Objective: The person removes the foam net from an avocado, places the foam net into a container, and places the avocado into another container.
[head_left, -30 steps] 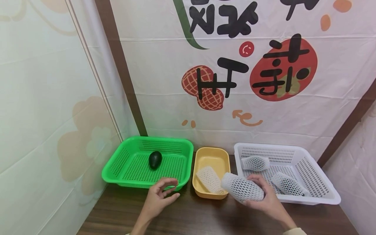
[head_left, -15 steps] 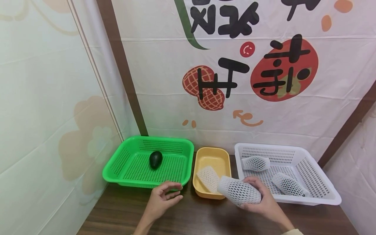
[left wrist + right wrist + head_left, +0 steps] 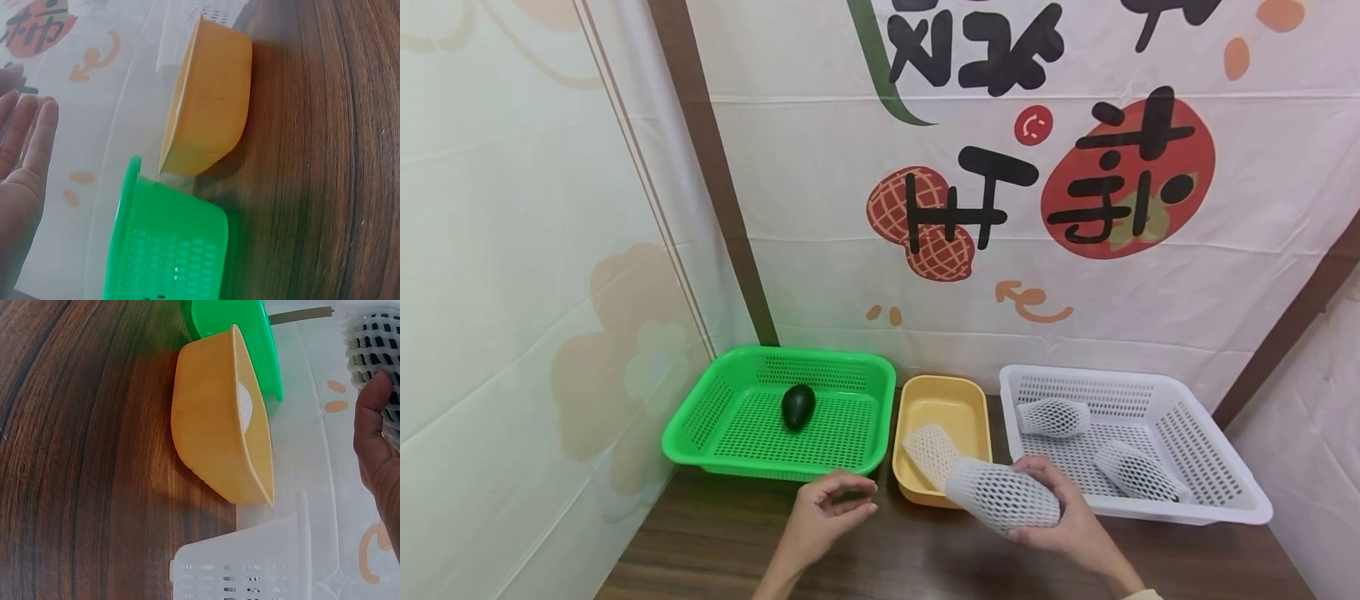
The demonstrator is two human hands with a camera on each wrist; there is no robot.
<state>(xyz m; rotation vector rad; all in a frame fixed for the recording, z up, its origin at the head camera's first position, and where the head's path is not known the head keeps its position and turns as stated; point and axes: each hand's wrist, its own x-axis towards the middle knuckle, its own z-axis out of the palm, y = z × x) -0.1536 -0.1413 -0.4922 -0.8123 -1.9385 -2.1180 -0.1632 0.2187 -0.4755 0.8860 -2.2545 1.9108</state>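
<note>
My right hand [image 3: 1063, 521] grips an avocado in a white foam net sleeve [image 3: 1003, 497] above the table, just in front of the small yellow tray. Dark skin shows through the mesh in the right wrist view, where my thumb lies along the foam net [image 3: 375, 350]. My left hand [image 3: 826, 517], fingers loosely bent and holding nothing, hovers in front of the green basket [image 3: 700, 454]. A bare dark avocado [image 3: 798, 407] lies in that basket. Inside the yellow tray [image 3: 943, 387] is a flattened foam net sleeve [image 3: 931, 450], partly hidden by the held avocado.
A white basket [image 3: 1232, 500] on the right holds a netted avocado [image 3: 1054, 417] at its back left and another netted avocado [image 3: 1138, 472] nearer the front. All the containers stand in a row on the dark wooden table [image 3: 715, 533], against a printed cloth wall [image 3: 820, 250].
My right hand has carried the netted avocado a little left and down, toward the front of the yellow tray. The left hand has shifted slightly right and down, toward it.
</note>
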